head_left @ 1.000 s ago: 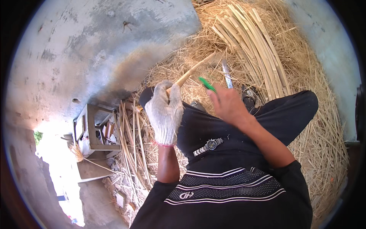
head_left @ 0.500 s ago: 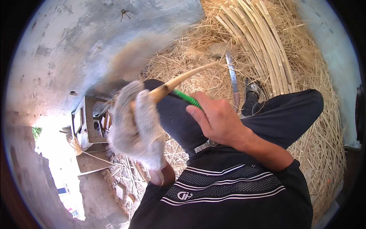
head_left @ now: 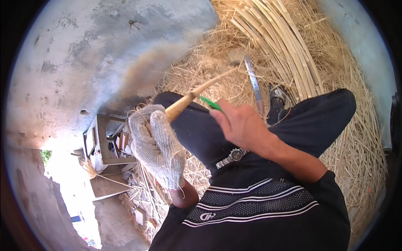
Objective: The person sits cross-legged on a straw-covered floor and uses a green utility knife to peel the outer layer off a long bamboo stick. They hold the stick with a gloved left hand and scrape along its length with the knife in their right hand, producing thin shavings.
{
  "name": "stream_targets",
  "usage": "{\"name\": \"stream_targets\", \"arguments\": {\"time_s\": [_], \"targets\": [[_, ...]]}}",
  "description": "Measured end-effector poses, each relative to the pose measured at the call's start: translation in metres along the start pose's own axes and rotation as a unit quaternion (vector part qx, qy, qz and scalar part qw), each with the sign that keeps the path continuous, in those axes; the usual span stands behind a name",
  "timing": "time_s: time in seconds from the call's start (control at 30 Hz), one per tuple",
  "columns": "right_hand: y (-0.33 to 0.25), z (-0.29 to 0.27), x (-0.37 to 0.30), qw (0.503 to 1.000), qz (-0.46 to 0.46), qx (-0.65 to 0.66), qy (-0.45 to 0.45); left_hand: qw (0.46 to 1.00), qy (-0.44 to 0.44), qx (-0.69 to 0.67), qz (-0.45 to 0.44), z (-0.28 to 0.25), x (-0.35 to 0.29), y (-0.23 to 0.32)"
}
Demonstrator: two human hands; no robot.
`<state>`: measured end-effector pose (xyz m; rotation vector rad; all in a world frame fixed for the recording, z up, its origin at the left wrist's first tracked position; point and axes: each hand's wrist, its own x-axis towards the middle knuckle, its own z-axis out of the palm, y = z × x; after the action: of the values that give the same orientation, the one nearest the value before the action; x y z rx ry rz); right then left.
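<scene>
My left hand [head_left: 157, 140], in a grey-white knitted glove, is closed around a pale strip of bamboo [head_left: 180, 108]. The strip slants up and to the right out of the glove, thinning to a point, with a dark node partway along. My right hand [head_left: 245, 125], ungloved, grips a bright green tool [head_left: 210, 103]. Its outer end reaches toward the strip near the node; whether they touch I cannot tell. Fingers cover the rest of the tool, so its kind is hidden.
A long-bladed knife [head_left: 252, 77] with a brown handle lies on the straw [head_left: 201, 67] beyond my legs. Long bamboo strips [head_left: 289, 46] lie bundled at the far right. A small wooden stand [head_left: 109, 142] and a wall [head_left: 104, 50] are at left. A metal-band watch [head_left: 235, 155] shows below my right wrist.
The gloved left hand, blurred before, now shows sharply and still holds the bamboo strip. The green tool's outer end has shifted right, and less of it shows beyond my right hand.
</scene>
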<state>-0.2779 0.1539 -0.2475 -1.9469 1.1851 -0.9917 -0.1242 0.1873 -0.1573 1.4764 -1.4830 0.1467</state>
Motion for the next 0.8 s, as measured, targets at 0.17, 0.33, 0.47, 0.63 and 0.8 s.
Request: {"name": "stream_targets", "arguments": {"time_s": [0.17, 0.33, 0.47, 0.63, 0.8], "targets": [[-0.012, 0.002, -0.003, 0.998, -0.045, -0.013, 0.032, 0.999, -0.05, -0.009, -0.002, -0.004, 0.004, 0.005], [0.047, 0.025, 0.01, 0.985, 0.021, -0.161, -0.059, 0.996, -0.062, 0.027, 0.066, -0.014, 0.016, -0.005], [0.151, 0.029, -0.036, 0.955, 0.178, -0.237, 0.007, 0.992, -0.111, 0.035, 0.053, -0.007, 0.011, 0.003], [0.026, -0.012, -0.002, 0.995, 0.094, 0.003, 0.03, 0.999, -0.037, -0.009, 0.014, -0.002, 0.01, 0.005], [-0.015, -0.01, -0.01, 1.0, 0.002, 0.001, -0.007, 0.997, -0.053, 0.045, -0.045, -0.001, 0.01, 0.003]]}}
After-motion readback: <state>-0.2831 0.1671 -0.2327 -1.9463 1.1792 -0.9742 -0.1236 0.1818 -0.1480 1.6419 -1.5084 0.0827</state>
